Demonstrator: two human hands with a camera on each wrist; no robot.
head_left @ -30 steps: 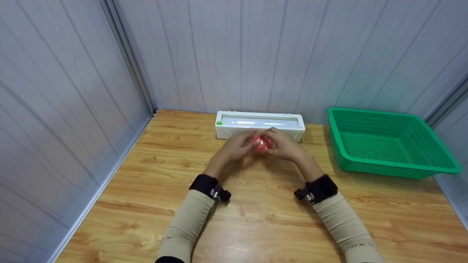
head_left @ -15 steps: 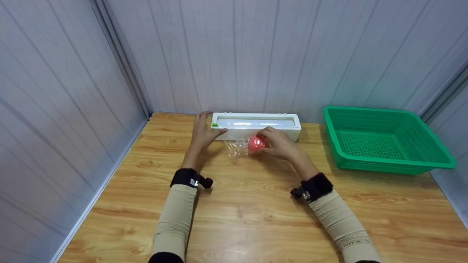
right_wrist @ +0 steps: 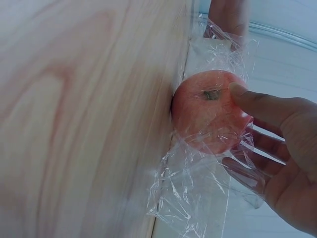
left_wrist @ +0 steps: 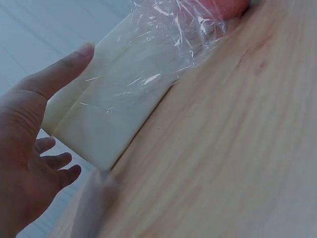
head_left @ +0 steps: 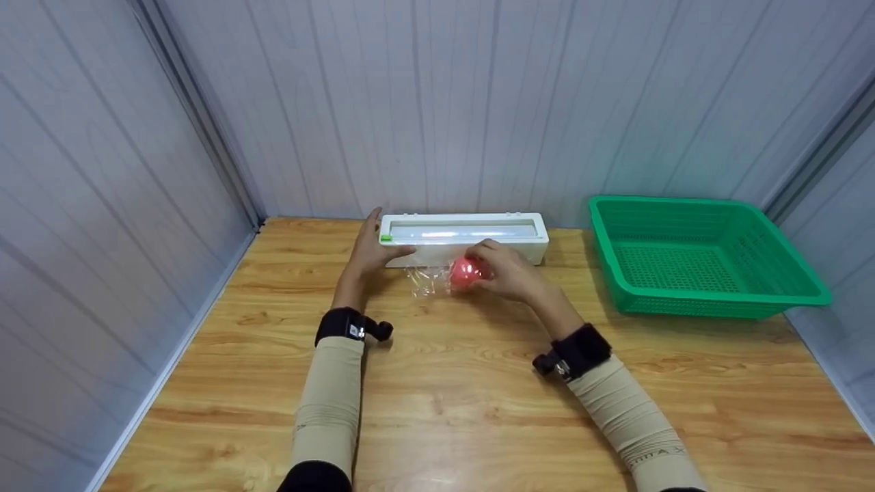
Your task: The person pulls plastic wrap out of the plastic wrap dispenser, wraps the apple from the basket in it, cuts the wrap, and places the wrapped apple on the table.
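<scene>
From the head camera, your right hand curls round a round red apple that rests on the wooden desk. Crumpled clear cling film trails off the apple on the side away from your right palm, toward your left hand. That left hand is spread, fingers straight, resting against the near end of a long white plastic film dispenser box, which lies just beyond both hands against the wall. A small green tab on the box sits right by your left fingertips. A green perforated plastic basket stands well off to the outer side of your right hand.

From the left wrist camera, your left hand is spread open, thumb stretched out along the top edge of the white box, the other fingers loosely bent below it. The clear film drapes over the box beyond your thumb, and a sliver of the red apple shows at the far edge.

From the right wrist camera, your right hand holds the apple, thumb pressed near its stem, fingers cupped behind it through the film. The apple touches the desk, and loose film bunches below your fingers.
</scene>
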